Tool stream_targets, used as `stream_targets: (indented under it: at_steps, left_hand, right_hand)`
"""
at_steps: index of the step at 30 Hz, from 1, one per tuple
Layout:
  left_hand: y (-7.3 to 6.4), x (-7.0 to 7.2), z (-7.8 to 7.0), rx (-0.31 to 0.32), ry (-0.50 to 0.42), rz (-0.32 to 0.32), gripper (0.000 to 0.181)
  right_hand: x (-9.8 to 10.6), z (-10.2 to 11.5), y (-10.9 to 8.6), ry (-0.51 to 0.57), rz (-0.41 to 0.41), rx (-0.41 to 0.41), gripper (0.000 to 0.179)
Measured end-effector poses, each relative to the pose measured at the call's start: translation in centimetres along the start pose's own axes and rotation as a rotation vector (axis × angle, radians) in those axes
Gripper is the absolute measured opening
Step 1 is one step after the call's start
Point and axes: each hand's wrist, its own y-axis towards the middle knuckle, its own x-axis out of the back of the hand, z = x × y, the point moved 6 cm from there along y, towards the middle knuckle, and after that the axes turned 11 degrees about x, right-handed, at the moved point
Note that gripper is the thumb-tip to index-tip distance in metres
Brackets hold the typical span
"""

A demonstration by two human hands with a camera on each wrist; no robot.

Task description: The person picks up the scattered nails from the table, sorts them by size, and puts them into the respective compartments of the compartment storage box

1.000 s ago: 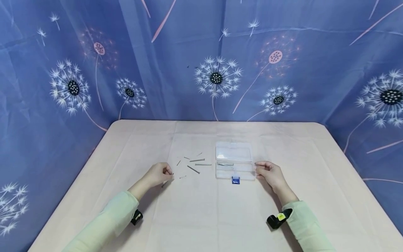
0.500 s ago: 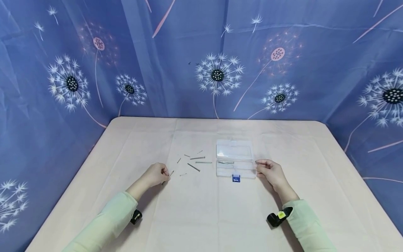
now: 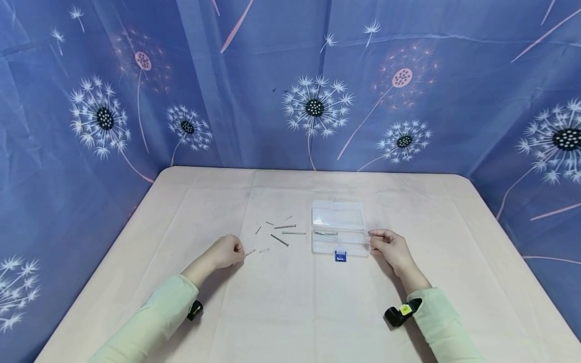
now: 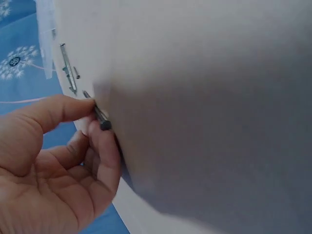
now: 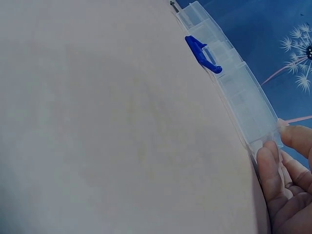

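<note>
Left grip [image 3: 225,252]: fingers drawn into a narrow pinch, one held nail [image 4: 101,117] caught between thumb and fingertip. Nail's head faces the left wrist camera, shank pokes out past the fingers toward the other nails. Can't tell whether the tip clears the bench [image 3: 272,307].

Right grip [image 3: 391,248]: thumb and fingers at the right end of the clear box [image 3: 356,250], small gap, box end held in it. Exact contact partly hidden. Box sits flat, lid [image 3: 338,214] laid back on the far side, blue latch [image 3: 340,256] on the near side. Boxed nails [image 3: 326,233] lie at the left of the row next to the lid.

How I'd run it: I've got the nail near its head, so the shank may swivel. Light, even pressure, no twist; square it up in the fingertips before any travel. Straight up first: a short nail [image 3: 265,250] lies just beside the tip, and a sideways drag would probably sweep it. Long loose nails [image 3: 285,227] lie between my left side and the box, so any crossing goes over them.

Right side: just enough force to stop the box sliding. Plastic looks thin, likely flexes; a tug could rattle the contents. I'd hold fingertips to the end wall, off the compartment tops.
</note>
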Motion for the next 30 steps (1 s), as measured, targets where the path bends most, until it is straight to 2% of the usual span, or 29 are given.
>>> stream_targets:
  at_steps: [4,11,19,23,30]
  left_hand:
    - [0.2,-0.1,-0.1,-0.046,0.034,0.010,0.007]
    - [0.1,-0.4,-0.1,-0.115,0.082,0.069,0.007]
    - [-0.5,0.3,0.1,-0.153,0.000,0.103,0.010]
    - [-0.2,0.5,0.3,-0.165,-0.037,0.126,0.011]
    - [0.8,0.1,1.0,-0.195,-0.215,0.224,0.013]
  right_hand:
    - [0.1,0.1,0.0,0.005,-0.008,0.000,0.040]
    - [0.0,-0.1,-0.1,0.027,-0.008,0.011,0.039]
    - [0.0,-0.3,-0.1,0.038,-0.013,0.019,0.038]
    - [0.0,-0.3,-0.2,0.026,-0.019,0.009,0.038]
    - [0.0,-0.2,-0.1,0.019,-0.014,0.009,0.040]
